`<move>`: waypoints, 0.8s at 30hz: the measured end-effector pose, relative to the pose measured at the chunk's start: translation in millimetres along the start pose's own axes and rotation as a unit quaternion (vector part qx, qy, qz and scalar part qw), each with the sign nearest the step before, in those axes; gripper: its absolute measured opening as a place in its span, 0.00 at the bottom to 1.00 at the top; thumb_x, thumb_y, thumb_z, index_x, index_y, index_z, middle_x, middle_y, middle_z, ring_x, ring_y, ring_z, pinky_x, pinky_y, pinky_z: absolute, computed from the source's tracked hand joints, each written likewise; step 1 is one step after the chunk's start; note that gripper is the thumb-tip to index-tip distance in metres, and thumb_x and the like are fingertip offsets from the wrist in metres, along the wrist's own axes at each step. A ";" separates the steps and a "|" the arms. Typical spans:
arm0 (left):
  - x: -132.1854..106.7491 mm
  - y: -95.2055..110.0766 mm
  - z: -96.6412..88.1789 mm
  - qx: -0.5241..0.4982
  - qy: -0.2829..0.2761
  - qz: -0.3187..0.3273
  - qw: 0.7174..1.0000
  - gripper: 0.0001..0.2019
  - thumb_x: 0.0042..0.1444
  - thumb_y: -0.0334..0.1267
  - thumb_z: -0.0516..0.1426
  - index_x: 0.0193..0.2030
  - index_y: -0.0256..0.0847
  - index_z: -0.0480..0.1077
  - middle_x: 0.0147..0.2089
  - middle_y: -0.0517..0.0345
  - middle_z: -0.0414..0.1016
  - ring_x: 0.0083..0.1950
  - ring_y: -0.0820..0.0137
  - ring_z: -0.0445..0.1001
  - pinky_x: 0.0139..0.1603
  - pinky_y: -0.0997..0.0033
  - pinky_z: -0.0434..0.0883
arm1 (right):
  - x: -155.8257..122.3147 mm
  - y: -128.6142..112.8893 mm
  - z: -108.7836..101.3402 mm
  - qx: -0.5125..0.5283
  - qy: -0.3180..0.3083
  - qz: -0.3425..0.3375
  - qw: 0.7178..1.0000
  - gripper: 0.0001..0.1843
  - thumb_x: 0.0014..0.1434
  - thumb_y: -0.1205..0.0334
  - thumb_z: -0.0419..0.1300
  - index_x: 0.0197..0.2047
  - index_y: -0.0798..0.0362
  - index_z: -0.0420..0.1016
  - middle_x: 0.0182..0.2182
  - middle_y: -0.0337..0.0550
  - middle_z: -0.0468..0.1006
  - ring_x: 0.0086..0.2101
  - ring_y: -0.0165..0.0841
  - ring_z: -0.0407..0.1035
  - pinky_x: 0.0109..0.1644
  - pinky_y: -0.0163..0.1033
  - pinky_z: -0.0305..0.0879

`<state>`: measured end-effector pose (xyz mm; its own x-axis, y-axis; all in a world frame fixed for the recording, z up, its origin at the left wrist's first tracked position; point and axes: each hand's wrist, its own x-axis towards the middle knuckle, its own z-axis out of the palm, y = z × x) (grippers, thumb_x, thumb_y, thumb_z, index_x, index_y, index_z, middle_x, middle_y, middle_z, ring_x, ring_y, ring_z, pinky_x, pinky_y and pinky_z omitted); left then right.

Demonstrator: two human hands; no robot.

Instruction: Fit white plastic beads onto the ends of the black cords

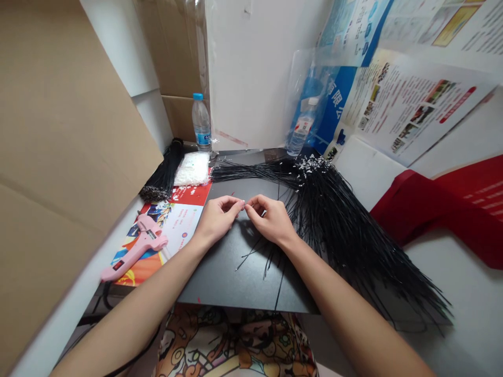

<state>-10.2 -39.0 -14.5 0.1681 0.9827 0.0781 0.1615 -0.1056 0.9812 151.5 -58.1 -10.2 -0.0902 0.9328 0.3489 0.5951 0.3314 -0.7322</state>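
Note:
My left hand (pixel 217 219) and my right hand (pixel 270 218) meet fingertip to fingertip over a black mat (pixel 220 272). Both are pinched on something tiny and pale that I cannot make out. A few thin black cords (pixel 271 257) trail from under my right hand toward the mat's front edge. A large fan of black cords with small white tips (pixel 334 209) lies just right of my right hand.
A pink glue gun (pixel 135 248) lies on a colourful sheet at the left. A tied bundle of black cords (pixel 163 175), a bag of white bits (pixel 192 168) and two water bottles (pixel 201 124) (pixel 301 131) stand at the back. Cardboard walls the left; a red chair (pixel 444 209) sits right.

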 end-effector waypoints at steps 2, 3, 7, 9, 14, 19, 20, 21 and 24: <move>-0.3 0.2 -0.3 0.012 0.002 0.009 1.000 0.15 0.53 0.49 0.63 0.34 0.38 0.78 0.27 0.59 0.74 0.20 0.76 0.61 0.22 0.73 0.59 | -0.2 -0.2 -0.6 -0.015 -0.002 -0.009 1.000 0.07 0.59 0.61 0.58 0.31 0.53 0.74 0.22 0.36 0.75 0.23 0.27 0.66 0.30 0.32 0.60; -0.3 0.2 -0.3 0.017 0.002 0.013 1.000 0.14 0.53 0.49 0.63 0.34 0.38 0.78 0.27 0.58 0.75 0.21 0.76 0.62 0.22 0.73 0.60 | -0.3 -0.4 -0.6 -0.019 -0.002 -0.011 1.000 0.07 0.59 0.62 0.58 0.30 0.53 0.74 0.22 0.36 0.75 0.23 0.27 0.66 0.30 0.32 0.60; 0.5 -0.7 0.4 0.016 -0.004 0.013 1.000 0.13 0.53 0.47 0.62 0.33 0.38 0.77 0.26 0.59 0.73 0.21 0.75 0.63 0.23 0.74 0.61 | -0.2 -1.2 0.8 -0.016 -0.003 -0.004 1.000 0.06 0.58 0.63 0.58 0.29 0.53 0.72 0.21 0.35 0.74 0.22 0.26 0.65 0.29 0.32 0.60; 0.9 -1.3 1.1 0.008 -0.004 0.010 1.000 0.12 0.53 0.47 0.62 0.33 0.38 0.76 0.24 0.61 0.71 0.20 0.76 0.62 0.21 0.74 0.60 | -0.1 -1.5 1.7 -0.010 -0.003 0.000 1.000 0.06 0.58 0.63 0.57 0.29 0.53 0.72 0.21 0.35 0.74 0.23 0.27 0.65 0.29 0.31 0.60; 1.3 -0.8 2.0 -0.035 -0.005 -0.008 0.999 0.12 0.52 0.45 0.64 0.33 0.37 0.75 0.25 0.62 0.71 0.18 0.78 0.64 0.19 0.76 0.62 | 0.2 -0.5 2.9 -0.004 0.008 -0.010 1.000 0.07 0.58 0.63 0.57 0.29 0.53 0.71 0.21 0.35 0.73 0.22 0.26 0.65 0.28 0.31 0.59; 1.1 2.2 0.6 -0.083 -0.008 -0.038 0.996 0.14 0.48 0.45 0.68 0.32 0.35 0.76 0.28 0.60 0.72 0.22 0.76 0.69 0.20 0.77 0.67 | 0.9 1.8 2.8 -0.013 0.013 -0.031 0.999 0.07 0.59 0.63 0.57 0.30 0.53 0.71 0.21 0.35 0.72 0.22 0.26 0.64 0.28 0.31 0.59; 1.3 2.6 0.3 -0.089 -0.008 -0.043 0.995 0.14 0.47 0.45 0.68 0.32 0.35 0.76 0.28 0.59 0.72 0.23 0.76 0.69 0.20 0.77 0.67 | 1.0 1.8 2.5 -0.016 0.013 -0.034 0.999 0.06 0.59 0.63 0.57 0.30 0.53 0.71 0.21 0.35 0.72 0.22 0.26 0.64 0.28 0.31 0.59; 1.6 2.9 -0.1 -0.093 -0.009 -0.048 0.994 0.14 0.47 0.44 0.68 0.32 0.35 0.76 0.27 0.59 0.72 0.23 0.76 0.69 0.20 0.78 0.68 | 1.1 1.7 2.1 -0.019 0.012 -0.036 0.999 0.06 0.58 0.63 0.57 0.30 0.53 0.71 0.21 0.35 0.72 0.22 0.26 0.64 0.28 0.31 0.59; 2.7 2.8 -1.0 -0.109 -0.015 -0.060 0.992 0.12 0.47 0.42 0.69 0.30 0.34 0.77 0.27 0.59 0.72 0.26 0.76 0.69 0.22 0.78 0.71 | 1.1 0.6 0.4 -0.026 0.007 -0.037 0.999 0.06 0.58 0.64 0.57 0.30 0.53 0.71 0.21 0.35 0.72 0.22 0.26 0.64 0.29 0.31 0.59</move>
<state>-10.3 -36.5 -11.3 0.1904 0.9807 -0.0439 -0.0309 0.0507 0.9982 151.4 -56.8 -10.5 -0.1247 0.9042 0.4085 0.6274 0.3908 -0.6735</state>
